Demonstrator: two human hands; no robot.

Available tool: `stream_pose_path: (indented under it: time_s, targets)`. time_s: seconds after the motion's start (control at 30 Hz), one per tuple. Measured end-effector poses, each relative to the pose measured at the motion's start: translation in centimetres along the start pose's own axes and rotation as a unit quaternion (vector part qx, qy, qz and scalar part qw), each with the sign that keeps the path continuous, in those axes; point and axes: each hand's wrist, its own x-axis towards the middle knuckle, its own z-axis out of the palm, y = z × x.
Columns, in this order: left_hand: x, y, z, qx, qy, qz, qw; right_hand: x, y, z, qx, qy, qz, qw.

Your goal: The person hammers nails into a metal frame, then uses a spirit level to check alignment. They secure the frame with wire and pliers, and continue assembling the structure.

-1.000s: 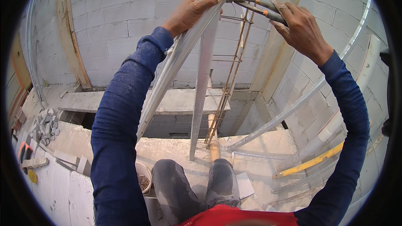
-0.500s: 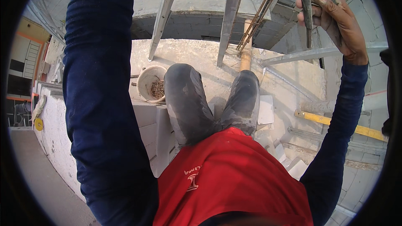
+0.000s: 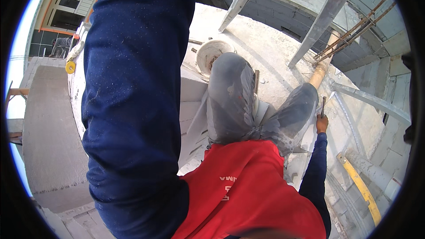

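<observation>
My right hand [image 3: 322, 124] is low beside my right knee, its fingers closed around a slim dark hand tool [image 3: 323, 105] that points away from me. The tool shows two long tapered arms in the earlier picture, but its exact kind I cannot make out. My left arm [image 3: 133, 84], in a dark blue sleeve, reaches up past the top edge, so my left hand is out of the picture. Near my left knee stands a whitish bucket [image 3: 202, 57] with thin rusty pieces, nail-like, inside it.
Two metal studs [image 3: 321, 15] slant up ahead, beside rusty rebar [image 3: 358, 28] and a tan pipe [image 3: 319, 77]. A yellow level [image 3: 359, 186] lies at the right. Pale block walls [image 3: 192, 90] and a yellow tape roll [image 3: 70, 67] are at the left.
My right hand has come down with the tool from the upper right to beside my knee. The view has turned left, and my left arm remains raised.
</observation>
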Motion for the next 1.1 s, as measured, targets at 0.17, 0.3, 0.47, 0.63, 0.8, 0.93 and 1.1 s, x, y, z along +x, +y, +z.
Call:
stream_pose_path:
  time_s: [0.17,0.3,0.47,0.63,0.8,0.93,1.1]
  targets:
    - [-2.1,-2.0,-0.1,0.027,0.001,-0.051,0.998,1.5,-3.8,-2.3,-0.098,-0.034,-0.067,0.992]
    - [-2.5,-2.7,0.3,0.030,-0.002,-0.066,0.997,2.4,-15.3,-6.4,0.088,0.092,-0.161,0.979]
    - [-2.5,-2.4,0.5,0.027,0.002,-0.062,0.998,0.2,-35.5,0.4,0.207,-0.058,-0.383,0.899]
    - [-2.6,-1.2,0.4,0.020,-0.002,-0.051,0.999,-5.2,-52.5,12.7,0.147,-0.260,-0.452,0.841]
    - [-2.7,0.0,0.4,0.014,-0.006,-0.046,0.999,-8.1,-57.0,20.3,-0.079,-0.326,-0.377,0.863]
    - [-2.7,0.6,0.2,0.008,0.005,-0.036,0.999,-7.5,-56.2,21.9,-0.102,-0.313,-0.347,0.878]
    - [-2.3,1.2,0.3,0.001,0.019,-0.025,1.000,-5.5,-56.3,22.2,-0.030,-0.367,-0.341,0.865]
